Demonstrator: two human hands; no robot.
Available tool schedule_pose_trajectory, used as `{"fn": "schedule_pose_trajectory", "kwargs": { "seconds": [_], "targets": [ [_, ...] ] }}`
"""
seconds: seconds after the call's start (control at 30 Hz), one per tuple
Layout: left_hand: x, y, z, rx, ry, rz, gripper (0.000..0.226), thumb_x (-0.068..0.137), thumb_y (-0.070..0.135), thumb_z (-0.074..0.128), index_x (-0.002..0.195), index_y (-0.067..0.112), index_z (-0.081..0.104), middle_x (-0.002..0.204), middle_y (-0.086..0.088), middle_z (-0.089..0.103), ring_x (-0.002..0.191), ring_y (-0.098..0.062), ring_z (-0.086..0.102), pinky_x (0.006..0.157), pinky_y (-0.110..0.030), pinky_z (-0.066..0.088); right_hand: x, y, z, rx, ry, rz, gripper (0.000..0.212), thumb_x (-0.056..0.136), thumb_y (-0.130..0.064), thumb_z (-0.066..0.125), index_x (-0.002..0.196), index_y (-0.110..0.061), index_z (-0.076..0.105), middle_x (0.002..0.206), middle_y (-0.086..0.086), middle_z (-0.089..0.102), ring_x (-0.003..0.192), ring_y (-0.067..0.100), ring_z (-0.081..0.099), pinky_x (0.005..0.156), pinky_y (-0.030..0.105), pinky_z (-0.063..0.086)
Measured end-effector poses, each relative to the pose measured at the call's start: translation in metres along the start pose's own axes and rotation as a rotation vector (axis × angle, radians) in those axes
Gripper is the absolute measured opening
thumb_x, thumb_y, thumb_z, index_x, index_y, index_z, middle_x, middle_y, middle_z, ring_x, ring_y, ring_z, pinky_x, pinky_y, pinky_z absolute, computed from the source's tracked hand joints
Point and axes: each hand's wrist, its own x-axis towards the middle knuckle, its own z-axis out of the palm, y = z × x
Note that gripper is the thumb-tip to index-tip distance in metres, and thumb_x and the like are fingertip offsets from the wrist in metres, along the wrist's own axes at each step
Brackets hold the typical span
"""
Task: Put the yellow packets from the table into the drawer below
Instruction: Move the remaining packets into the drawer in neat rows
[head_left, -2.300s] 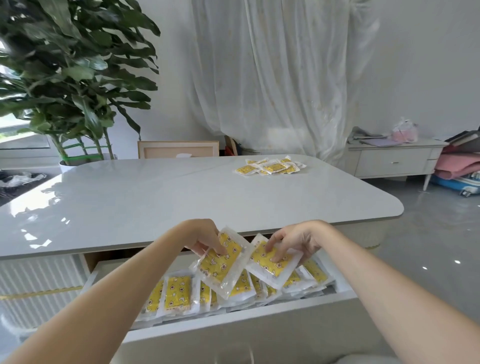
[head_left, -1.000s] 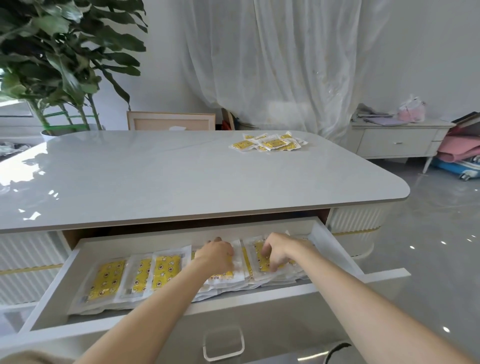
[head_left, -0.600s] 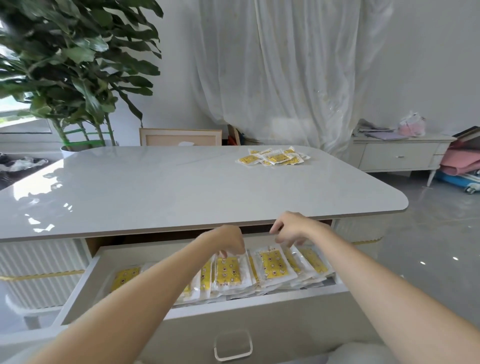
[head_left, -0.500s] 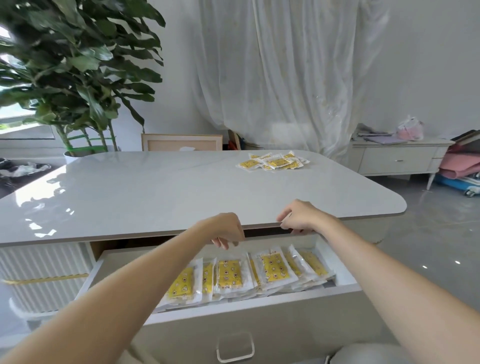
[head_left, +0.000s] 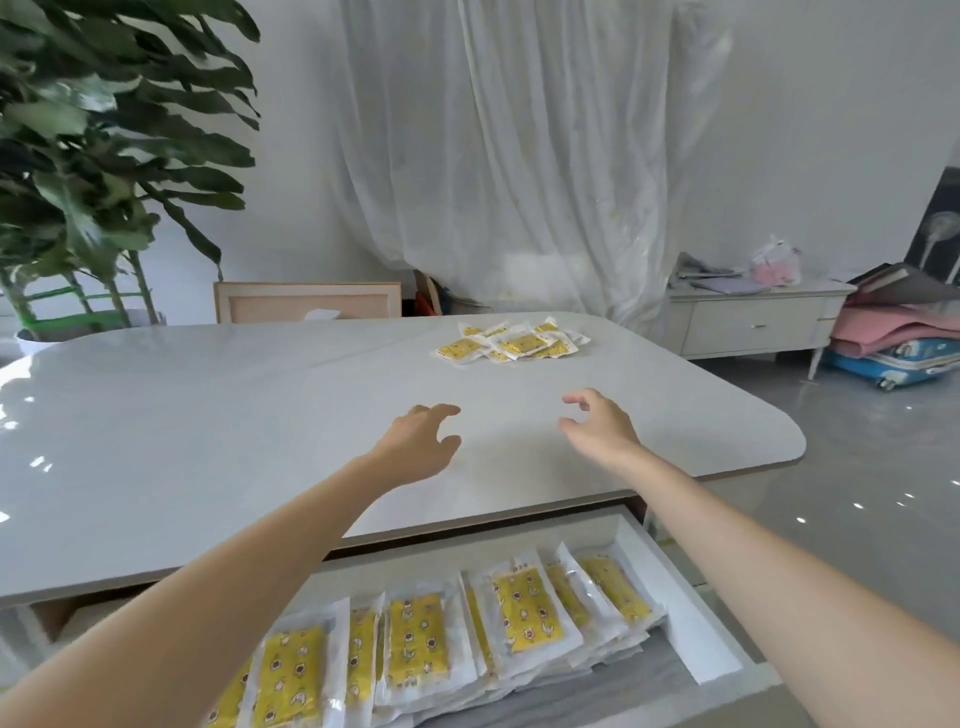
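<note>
A small heap of yellow packets (head_left: 511, 342) in clear wrappers lies on the far right part of the white table (head_left: 208, 415). Below the table's near edge the white drawer (head_left: 691, 623) stands pulled out, and several yellow packets (head_left: 467, 629) lie in a row inside it. My left hand (head_left: 421, 441) and my right hand (head_left: 597, 423) hover over the table top, fingers loosely spread, holding nothing. Both hands are well short of the heap.
A large potted plant (head_left: 98, 156) stands at the back left. A wooden frame (head_left: 306, 301) leans behind the table. A white sideboard (head_left: 753, 322) with papers and a pink bag stands at the right, next to folded blankets and a blue suitcase (head_left: 893, 358).
Both hands let go of packets in the drawer, rose out of it and moved forward over the table top toward the far heap. The drawer stays pulled out.
</note>
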Motion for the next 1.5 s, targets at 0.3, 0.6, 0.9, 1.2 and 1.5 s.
{"fn": "schedule_pose_trajectory", "kwargs": {
  "seconds": [0.3,0.6,0.9,1.2,1.5],
  "targets": [
    [0.148,-0.015,0.051,0.159,0.161,-0.023,0.064,0.095,0.044,0.04,0.149,0.042,0.005,0.159,0.004,-0.002,0.147,-0.026,-0.001,0.113,-0.059,0.013,0.138,0.029,0.054,-0.183,0.025,0.002,0.056,0.096,-0.039,0.045,0.147,-0.034,0.023,0.161,0.001,0.004,0.147,0.026,-0.002,0.118,0.05,0.009],
    [0.272,-0.03,0.059,0.224,0.227,-0.016,0.057,0.093,0.057,0.034,0.145,0.051,0.011,0.159,0.008,-0.005,0.147,-0.029,-0.008,0.113,-0.062,0.005,0.25,0.039,0.081,-0.386,0.178,-0.174,0.054,0.096,-0.046,0.043,0.147,-0.032,0.029,0.161,0.001,0.003,0.148,0.027,-0.005,0.117,0.056,0.001],
    [0.327,-0.018,0.058,0.31,0.3,-0.012,0.052,0.094,0.056,0.03,0.145,0.046,0.024,0.158,0.012,0.013,0.147,-0.025,0.004,0.115,-0.059,0.0,0.292,0.051,0.08,-0.345,0.222,-0.158,0.047,0.095,-0.051,0.044,0.14,-0.037,0.041,0.158,-0.004,0.018,0.147,0.024,0.008,0.115,0.058,0.006],
    [0.425,0.0,0.062,0.307,-0.026,-0.137,0.059,0.087,0.071,0.018,0.143,0.054,0.014,0.158,0.013,0.007,0.145,-0.037,0.001,0.108,-0.068,0.002,0.362,0.061,0.082,-0.263,0.169,-0.019,0.055,0.088,-0.065,0.039,0.139,-0.046,0.037,0.159,-0.003,0.017,0.146,0.03,0.006,0.115,0.057,0.008],
    [0.426,-0.008,0.067,0.336,0.034,-0.128,0.056,0.087,0.067,0.016,0.14,0.053,0.025,0.153,0.013,0.026,0.141,-0.03,0.023,0.108,-0.059,0.019,0.383,0.062,0.088,-0.428,0.094,0.011,0.062,0.084,-0.073,0.032,0.141,-0.049,0.032,0.15,0.009,0.036,0.134,0.033,0.031,0.115,0.049,0.016]
  ]
}}
